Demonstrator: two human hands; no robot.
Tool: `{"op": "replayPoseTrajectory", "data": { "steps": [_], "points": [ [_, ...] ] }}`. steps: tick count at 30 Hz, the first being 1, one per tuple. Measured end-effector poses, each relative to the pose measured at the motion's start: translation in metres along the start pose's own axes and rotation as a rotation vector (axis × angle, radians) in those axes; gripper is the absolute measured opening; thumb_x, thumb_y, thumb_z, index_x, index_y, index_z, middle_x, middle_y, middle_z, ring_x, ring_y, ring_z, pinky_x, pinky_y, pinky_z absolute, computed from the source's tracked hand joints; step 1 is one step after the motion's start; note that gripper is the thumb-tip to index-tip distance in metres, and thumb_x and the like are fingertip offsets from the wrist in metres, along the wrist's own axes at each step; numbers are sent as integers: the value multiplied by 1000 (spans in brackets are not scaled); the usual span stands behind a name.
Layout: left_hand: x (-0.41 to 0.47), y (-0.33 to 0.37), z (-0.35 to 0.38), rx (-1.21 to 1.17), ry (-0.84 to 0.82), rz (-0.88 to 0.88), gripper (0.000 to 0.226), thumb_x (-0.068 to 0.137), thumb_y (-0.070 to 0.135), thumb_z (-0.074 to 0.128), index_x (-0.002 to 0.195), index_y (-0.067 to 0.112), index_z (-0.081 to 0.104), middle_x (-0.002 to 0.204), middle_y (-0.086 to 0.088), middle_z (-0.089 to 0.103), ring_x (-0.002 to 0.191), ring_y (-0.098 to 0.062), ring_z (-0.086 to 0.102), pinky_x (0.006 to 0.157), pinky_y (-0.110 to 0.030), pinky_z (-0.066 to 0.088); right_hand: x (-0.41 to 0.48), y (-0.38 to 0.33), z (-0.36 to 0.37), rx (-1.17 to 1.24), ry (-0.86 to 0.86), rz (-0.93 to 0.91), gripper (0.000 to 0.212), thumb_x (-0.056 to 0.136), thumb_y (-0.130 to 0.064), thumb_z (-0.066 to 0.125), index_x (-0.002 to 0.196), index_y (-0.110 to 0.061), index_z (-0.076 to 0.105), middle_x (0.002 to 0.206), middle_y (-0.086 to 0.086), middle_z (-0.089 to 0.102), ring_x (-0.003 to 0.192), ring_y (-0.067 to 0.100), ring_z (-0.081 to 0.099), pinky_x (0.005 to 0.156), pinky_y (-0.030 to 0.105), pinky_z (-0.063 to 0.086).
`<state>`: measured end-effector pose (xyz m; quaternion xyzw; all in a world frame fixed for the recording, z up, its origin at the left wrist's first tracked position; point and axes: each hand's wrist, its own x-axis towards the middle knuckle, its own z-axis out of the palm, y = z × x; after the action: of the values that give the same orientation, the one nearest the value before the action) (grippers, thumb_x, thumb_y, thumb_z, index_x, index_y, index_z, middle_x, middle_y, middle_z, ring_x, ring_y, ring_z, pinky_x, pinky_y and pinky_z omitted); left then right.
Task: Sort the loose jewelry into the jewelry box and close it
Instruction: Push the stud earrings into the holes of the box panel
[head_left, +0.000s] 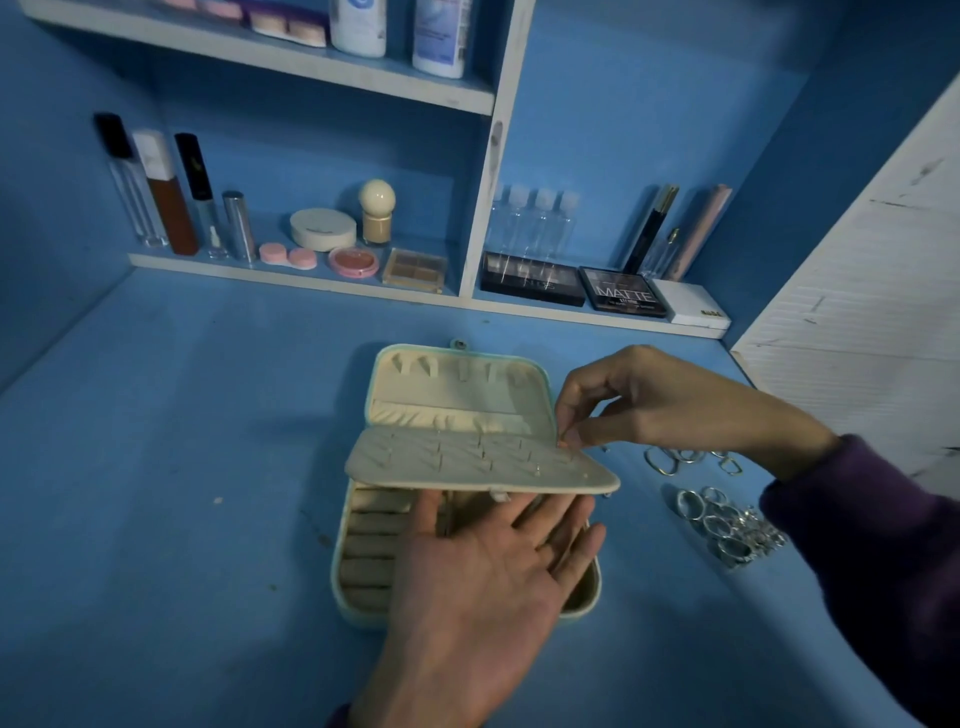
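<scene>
Nearest: left hand (483, 571), palm up, fingers (524, 512) straight and relaxed, propping the padded earring panel (467, 460) of the open jewelry box (358, 597) from beneath. Gripping nothing.

Left of those fingers, in the base: rows of soft beige ring rolls (371, 540), velvety, no rings visible in them. Above the fingertips: panel stiff, cream, stitched at the edge, dotted with holes and a few small studs. Behind it, lid (457, 379) lying back, with a pleated pocket and little hook tabs inside and a pale teal shell outside.

Right hand (665, 400) at the panel's right corner, thumb and forefinger pinching a tiny piece (563, 442), probably an earring stud; too small to confirm.

Right of and below that pinch, on the blue tabletop (156, 467): thin oval silver hoops (667, 460), then a heap of shiny metal rings (727, 525), well apart from the box.

Judged step: seating earrings in the panel. Sorting far from done, box open. Next: a fine push of the post through a hole, against steady support from below.
</scene>
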<state>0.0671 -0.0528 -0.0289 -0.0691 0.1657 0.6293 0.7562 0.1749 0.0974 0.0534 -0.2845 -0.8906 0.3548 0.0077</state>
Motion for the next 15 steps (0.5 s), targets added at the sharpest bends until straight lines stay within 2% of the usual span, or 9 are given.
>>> {"op": "replayPoseTrajectory", "data": {
  "steps": [7, 15],
  "points": [
    [1, -1, -2, -17, 6, 1, 71, 90, 56, 31, 120, 0, 64, 122, -21, 63, 123, -34, 50, 105, -45, 33, 5, -5, -4, -27, -69, 13, 9, 81, -6, 69, 82, -15, 72, 78, -1, 72, 79, 13, 68, 71, 12, 46],
    [1, -1, -3, -14, 2, 11, 71, 90, 57, 31, 124, 3, 62, 123, -21, 63, 123, -34, 51, 104, -45, 34, 11, -9, -8, -60, -119, 35, 10, 80, -8, 71, 79, -18, 72, 76, -2, 72, 77, 14, 68, 68, 12, 46]
  ]
}}
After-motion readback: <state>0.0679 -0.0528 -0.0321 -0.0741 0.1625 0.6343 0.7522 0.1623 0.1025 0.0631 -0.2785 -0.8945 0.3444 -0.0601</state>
